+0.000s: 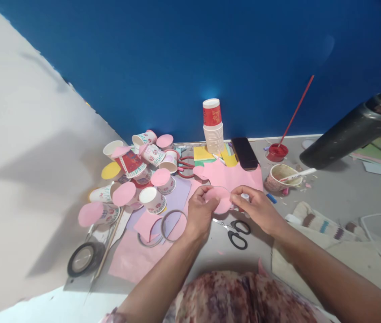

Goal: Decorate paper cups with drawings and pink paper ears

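Note:
A round pink paper disc [220, 200] is held over the middle of the table. My left hand [203, 207] pinches its left side between thumb and fingers. At the disc's right edge, the fingers of my right hand [251, 205] are closed on it too. Black-handled scissors [233, 233] lie on the table just below the disc, their blades pointing left. Behind the disc is a cut sheet of pink paper [237, 176]. Pink scraps and two grey rings [174, 225] lie to the left of my left forearm.
Paper cups [152, 200], several with pink discs, crowd the left. A cup stack [214, 134], a phone [245, 153] and a red pot [277, 153] stand behind. A paper bowl [283, 178], cloth [328, 251] and dark flask [348, 128] are right; black tape [82, 259] is lower left.

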The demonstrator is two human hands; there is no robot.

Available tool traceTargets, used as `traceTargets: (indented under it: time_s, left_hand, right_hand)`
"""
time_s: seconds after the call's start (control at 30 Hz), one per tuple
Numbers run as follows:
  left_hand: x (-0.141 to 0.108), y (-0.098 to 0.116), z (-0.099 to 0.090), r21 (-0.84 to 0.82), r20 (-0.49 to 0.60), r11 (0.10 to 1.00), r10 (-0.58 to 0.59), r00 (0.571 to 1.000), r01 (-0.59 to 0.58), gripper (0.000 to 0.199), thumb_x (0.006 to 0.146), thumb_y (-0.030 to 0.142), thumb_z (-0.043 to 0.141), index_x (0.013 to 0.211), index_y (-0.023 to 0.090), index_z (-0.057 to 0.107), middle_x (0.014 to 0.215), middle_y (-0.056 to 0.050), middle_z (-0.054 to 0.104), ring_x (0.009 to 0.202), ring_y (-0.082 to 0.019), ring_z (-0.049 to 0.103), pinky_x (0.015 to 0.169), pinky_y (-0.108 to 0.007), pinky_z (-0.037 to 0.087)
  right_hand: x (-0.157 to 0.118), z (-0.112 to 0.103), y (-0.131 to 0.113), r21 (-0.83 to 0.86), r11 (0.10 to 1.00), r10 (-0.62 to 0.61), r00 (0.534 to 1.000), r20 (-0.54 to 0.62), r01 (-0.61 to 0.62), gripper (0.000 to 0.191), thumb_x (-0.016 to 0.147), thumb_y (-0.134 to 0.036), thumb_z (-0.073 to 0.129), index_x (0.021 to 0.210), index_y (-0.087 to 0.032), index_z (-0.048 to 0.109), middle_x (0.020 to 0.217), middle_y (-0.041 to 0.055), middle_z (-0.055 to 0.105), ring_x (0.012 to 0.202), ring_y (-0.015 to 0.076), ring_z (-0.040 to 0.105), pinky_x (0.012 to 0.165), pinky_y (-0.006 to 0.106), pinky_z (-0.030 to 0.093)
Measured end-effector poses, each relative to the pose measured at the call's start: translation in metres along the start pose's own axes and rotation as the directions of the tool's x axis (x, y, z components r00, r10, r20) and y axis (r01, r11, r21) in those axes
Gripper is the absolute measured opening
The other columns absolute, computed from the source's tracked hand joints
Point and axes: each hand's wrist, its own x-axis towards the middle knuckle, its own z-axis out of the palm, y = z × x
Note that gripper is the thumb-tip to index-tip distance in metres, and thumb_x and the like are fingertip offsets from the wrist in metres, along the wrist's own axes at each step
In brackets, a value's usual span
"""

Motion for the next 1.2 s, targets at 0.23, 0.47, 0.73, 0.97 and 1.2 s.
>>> traceTargets:
  time_s: [0.23, 0.47, 0.73, 0.97, 1.2]
  left_hand:
    - [0.001, -0.002, -0.002, 0.057, 0.013, 0.998, 0.017, 1.0, -0.018, 0.029, 0.073, 0.037, 0.082, 0.086, 0.019, 0.062, 0.073, 0.004, 0.06, 0.064, -0.01, 0.055, 0.064, -0.023, 0.045]
    - [-0.003, 0.004, -0.006, 0.313, 0.025, 0.931, 0.191, 0.981, -0.189, 0.011, 0.078, 0.026, 0.081, 0.078, 0.019, 0.073, 0.075, 0.0, 0.066, 0.074, -0.015, 0.058, 0.07, -0.025, 0.046]
    - [-0.002, 0.004, -0.007, 0.429, 0.11, 0.851, 0.285, 0.952, -0.304, 0.006, 0.085, 0.025, 0.072, 0.082, 0.02, 0.072, 0.083, -0.003, 0.074, 0.08, -0.018, 0.067, 0.077, -0.028, 0.05]
    - [-0.005, 0.011, -0.006, 0.397, 0.207, 0.842, 0.306, 0.929, -0.366, 0.006, 0.087, 0.026, 0.072, 0.084, 0.02, 0.074, 0.09, -0.005, 0.074, 0.088, -0.02, 0.072, 0.081, -0.028, 0.053]
    - [-0.003, 0.013, -0.008, 0.408, 0.226, 0.824, 0.327, 0.918, -0.394, 0.007, 0.085, 0.022, 0.073, 0.079, 0.02, 0.076, 0.119, -0.012, 0.078, 0.117, -0.026, 0.069, 0.09, -0.031, 0.053]
  right_hand:
    - [-0.001, -0.004, -0.005, -0.192, 0.976, -0.121, 0.987, -0.105, 0.099, 0.026, 0.088, -0.043, 0.064, 0.073, -0.022, 0.066, 0.07, 0.0013, 0.072, 0.065, 0.0191, 0.066, 0.062, 0.029, 0.051]
    - [-0.003, -0.004, 0.001, -0.322, 0.936, -0.192, 0.973, -0.128, 0.143, 0.018, 0.089, -0.039, 0.064, 0.08, -0.024, 0.069, 0.071, 0.0011, 0.074, 0.064, 0.0198, 0.067, 0.063, 0.03, 0.048]
    - [-0.002, -0.007, 0.004, -0.361, 0.922, -0.208, 0.967, -0.147, 0.143, 0.02, 0.09, -0.039, 0.06, 0.077, -0.024, 0.067, 0.071, 0.0016, 0.075, 0.064, 0.0205, 0.067, 0.062, 0.031, 0.048]
    - [0.002, -0.011, 0.004, -0.356, 0.921, -0.222, 0.965, -0.141, 0.159, 0.026, 0.093, -0.037, 0.057, 0.072, -0.023, 0.064, 0.068, 0.001, 0.073, 0.064, 0.0196, 0.068, 0.063, 0.03, 0.05]
    - [-0.006, -0.005, 0.004, -0.445, 0.87, -0.288, 0.952, -0.108, 0.213, 0.018, 0.092, -0.037, 0.062, 0.082, -0.025, 0.071, 0.072, 0.0004, 0.074, 0.061, 0.0174, 0.063, 0.058, 0.028, 0.043]
